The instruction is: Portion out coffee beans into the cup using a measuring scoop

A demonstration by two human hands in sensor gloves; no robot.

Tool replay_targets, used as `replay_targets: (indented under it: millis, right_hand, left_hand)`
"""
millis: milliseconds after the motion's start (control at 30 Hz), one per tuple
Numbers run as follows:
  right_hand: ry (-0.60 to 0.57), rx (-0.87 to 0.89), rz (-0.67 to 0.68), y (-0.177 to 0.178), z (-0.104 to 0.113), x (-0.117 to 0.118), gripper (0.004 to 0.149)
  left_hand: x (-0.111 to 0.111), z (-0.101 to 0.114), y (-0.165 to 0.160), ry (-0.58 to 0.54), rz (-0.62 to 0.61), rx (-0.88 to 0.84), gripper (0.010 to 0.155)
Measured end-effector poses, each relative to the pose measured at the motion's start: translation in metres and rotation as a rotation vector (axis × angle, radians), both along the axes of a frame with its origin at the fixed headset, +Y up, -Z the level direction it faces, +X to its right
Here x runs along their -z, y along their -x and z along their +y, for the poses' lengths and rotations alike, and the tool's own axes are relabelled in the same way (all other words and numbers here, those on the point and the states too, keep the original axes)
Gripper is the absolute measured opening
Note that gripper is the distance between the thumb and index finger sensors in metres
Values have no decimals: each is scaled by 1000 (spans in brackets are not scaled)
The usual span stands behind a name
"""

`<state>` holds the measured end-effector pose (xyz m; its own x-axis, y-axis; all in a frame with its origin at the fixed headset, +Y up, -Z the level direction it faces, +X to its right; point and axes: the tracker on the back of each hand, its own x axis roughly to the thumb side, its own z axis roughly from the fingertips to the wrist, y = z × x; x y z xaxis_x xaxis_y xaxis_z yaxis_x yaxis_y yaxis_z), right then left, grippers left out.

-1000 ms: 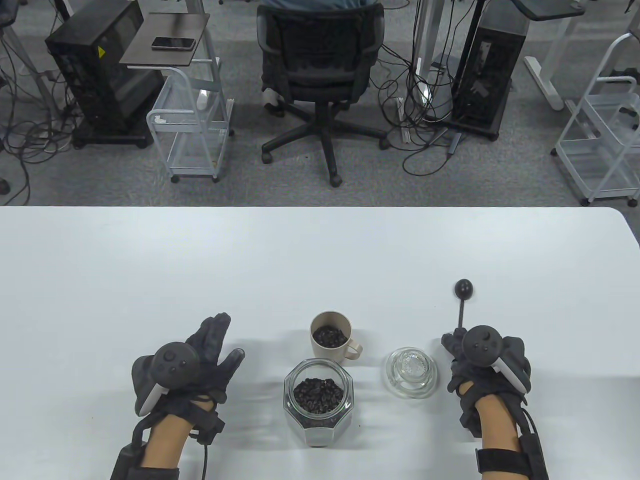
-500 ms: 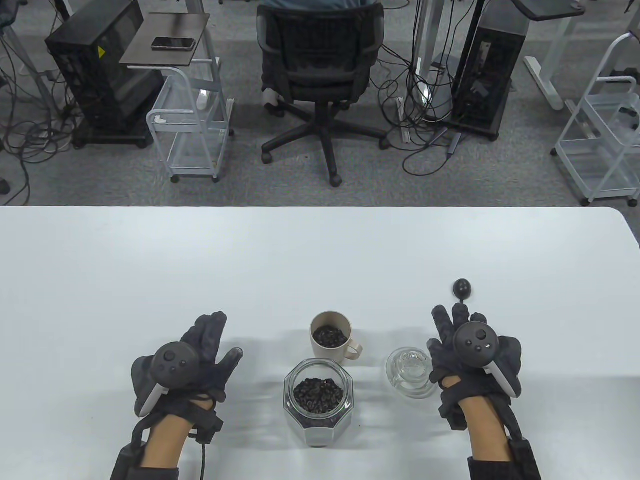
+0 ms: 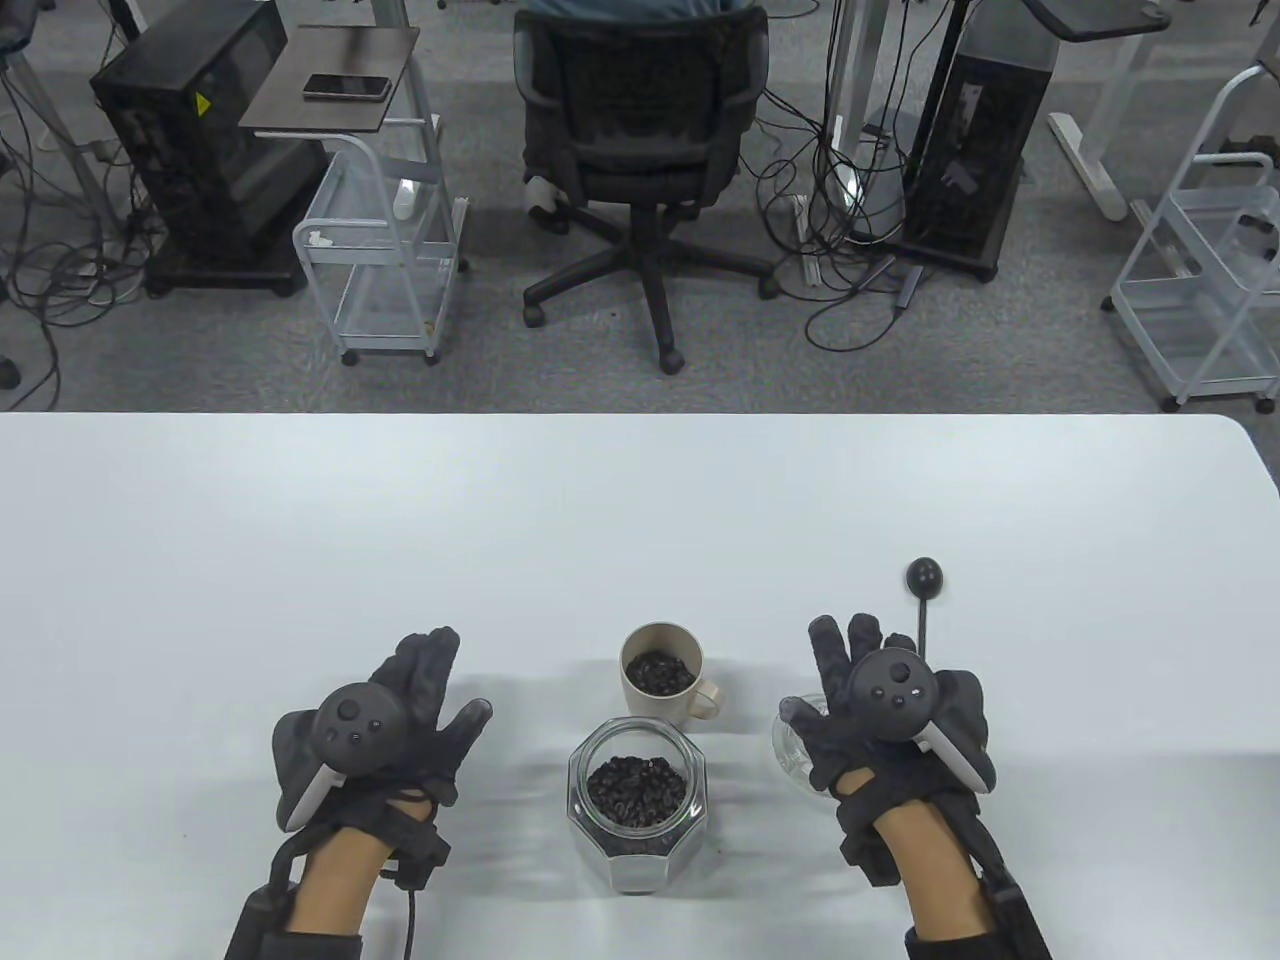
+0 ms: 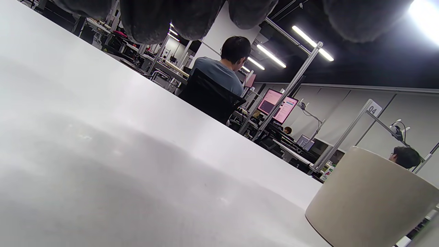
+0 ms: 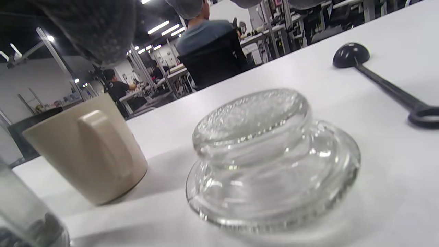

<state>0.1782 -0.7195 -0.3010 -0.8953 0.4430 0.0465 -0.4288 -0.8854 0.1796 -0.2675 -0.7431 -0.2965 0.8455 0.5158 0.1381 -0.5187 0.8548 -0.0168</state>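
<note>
We recorded a beige cup [image 3: 660, 678] holding coffee beans [image 3: 658, 673], standing just behind an open glass jar [image 3: 637, 800] part-filled with beans, both on the white table [image 3: 600, 520]. The jar's glass lid [image 5: 271, 161] lay right of the cup, under our right hand [image 3: 880, 715], fingers straight, holding nothing. The black measuring scoop [image 3: 924, 600] lay beside that hand; our left hand [image 3: 400, 715] rested flat with fingers spread, left of the jar.

You can read one thing only: "04" on a small white sign [image 4: 372, 109] atop a slanted post, well below and right of your left fingertips [image 4: 356, 19].
</note>
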Motion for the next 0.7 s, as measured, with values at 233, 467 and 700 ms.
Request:
replay_targets:
  millis: [233,467,700]
  right_hand:
    - [108,-45,28,11,-11,0,81]
    - [164,-111,53,17,-23,3,80]
    - [123,-267,78,25,-26,6,76]
  left_hand:
    - [0,0,-1,-1,-4,3,84]
    - [0,-1,-1,5,-6,-1,85]
    - [0,-1,-1,12,-10,-2,84]
